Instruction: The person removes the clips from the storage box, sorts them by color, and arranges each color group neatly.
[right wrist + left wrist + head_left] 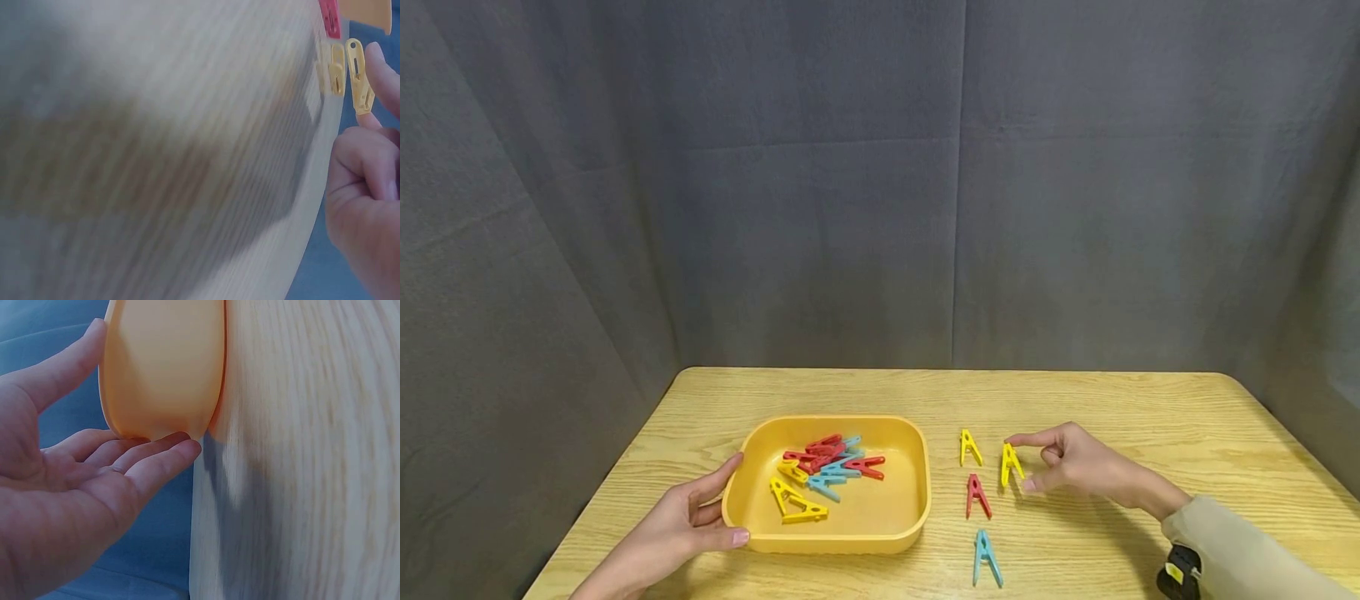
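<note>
My right hand [1078,460] pinches a yellow clothespin [1011,463] between index finger and thumb, the index fingertip at its top end and the thumb by one leg. In the right wrist view this clothespin [359,76] stands close beside another yellow one [337,69]. Fairly straight, the fingers of my left hand [681,521] touch the left side of a yellow-orange tray [880,542], with the thumb near its front left corner. The left wrist view has the fingertips against the tray's outer wall [165,369]. Inside lie several red, blue and yellow clothespins [827,458].
Right of the tray, a yellow clothespin [970,448], a red one [976,497] and a blue one [986,558] form a column on the wooden table [1090,400]. Grey cloth [820,208] hangs behind and beside the table. A dark wrist device [1180,571] sits at the right sleeve.
</note>
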Available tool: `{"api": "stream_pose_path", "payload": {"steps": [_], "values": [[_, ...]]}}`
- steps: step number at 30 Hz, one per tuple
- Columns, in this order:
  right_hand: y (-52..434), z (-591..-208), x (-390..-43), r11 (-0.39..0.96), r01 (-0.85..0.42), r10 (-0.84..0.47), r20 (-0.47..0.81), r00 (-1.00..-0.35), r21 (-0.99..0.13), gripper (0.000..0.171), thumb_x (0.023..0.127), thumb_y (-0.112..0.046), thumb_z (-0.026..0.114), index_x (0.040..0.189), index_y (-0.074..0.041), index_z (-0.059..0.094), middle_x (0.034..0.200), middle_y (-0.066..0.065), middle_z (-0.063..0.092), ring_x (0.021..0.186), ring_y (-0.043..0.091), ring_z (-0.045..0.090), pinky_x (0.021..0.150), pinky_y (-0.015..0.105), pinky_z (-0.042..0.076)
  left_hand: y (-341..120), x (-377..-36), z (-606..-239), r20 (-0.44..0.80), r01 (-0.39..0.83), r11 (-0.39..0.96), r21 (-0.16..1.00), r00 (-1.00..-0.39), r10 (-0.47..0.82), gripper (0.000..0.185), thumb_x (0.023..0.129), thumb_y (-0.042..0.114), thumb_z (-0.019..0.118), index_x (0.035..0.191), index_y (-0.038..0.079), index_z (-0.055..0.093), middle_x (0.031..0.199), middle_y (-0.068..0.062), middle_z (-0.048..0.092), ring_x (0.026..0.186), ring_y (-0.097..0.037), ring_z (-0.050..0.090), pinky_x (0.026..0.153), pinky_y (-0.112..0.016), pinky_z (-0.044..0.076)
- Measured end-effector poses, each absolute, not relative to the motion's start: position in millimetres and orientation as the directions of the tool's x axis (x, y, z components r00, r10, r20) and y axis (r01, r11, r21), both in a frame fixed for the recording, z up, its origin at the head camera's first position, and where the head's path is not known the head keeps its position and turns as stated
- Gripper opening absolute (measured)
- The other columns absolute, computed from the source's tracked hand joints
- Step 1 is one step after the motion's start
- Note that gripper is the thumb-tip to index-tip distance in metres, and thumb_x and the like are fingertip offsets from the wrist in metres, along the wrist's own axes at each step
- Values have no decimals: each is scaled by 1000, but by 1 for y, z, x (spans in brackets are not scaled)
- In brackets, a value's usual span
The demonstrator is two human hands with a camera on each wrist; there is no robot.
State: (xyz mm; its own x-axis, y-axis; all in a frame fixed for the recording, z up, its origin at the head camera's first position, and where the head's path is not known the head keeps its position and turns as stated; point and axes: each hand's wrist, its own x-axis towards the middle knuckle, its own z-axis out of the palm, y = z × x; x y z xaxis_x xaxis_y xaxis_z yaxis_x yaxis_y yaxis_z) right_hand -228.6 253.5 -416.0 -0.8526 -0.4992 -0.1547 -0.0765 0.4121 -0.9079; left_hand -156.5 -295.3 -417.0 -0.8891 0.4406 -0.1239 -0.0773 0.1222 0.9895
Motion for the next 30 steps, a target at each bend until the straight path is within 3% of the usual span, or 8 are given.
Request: {"api": "stream_pose_path", "payload": {"steps": [12,21,30], "values": [[253,-425,-257,379,-37,-543,-190,-818,-925,76,89,-9,85,153,10,47,59,-4,21,49,11,14,45,24,21,-294,-156,-415,-133,-87,124,988,-888,439,99,96,4,77,166,-6,6,168,-32,10,138,-37,52,98,-31,56],[250,-428,-267,399,-29,-548,-213,-809,-916,76,90,-11,85,153,8,48,58,-6,25,47,10,15,44,21,23,-294,-156,-415,-138,-91,129,987,-893,428,100,95,4,78,166,-6,7,168,-31,9,139,-40,50,98,-31,56],[250,-427,-270,391,-51,-575,-201,-793,-919,74,91,-6,83,153,11,46,58,-5,22,48,12,10,44,24,17,-294,-155,-414,-161,-108,147,983,-896,413,101,95,5,79,166,-5,8,169,-30,9,140,-42,49,98,-33,57]]}}
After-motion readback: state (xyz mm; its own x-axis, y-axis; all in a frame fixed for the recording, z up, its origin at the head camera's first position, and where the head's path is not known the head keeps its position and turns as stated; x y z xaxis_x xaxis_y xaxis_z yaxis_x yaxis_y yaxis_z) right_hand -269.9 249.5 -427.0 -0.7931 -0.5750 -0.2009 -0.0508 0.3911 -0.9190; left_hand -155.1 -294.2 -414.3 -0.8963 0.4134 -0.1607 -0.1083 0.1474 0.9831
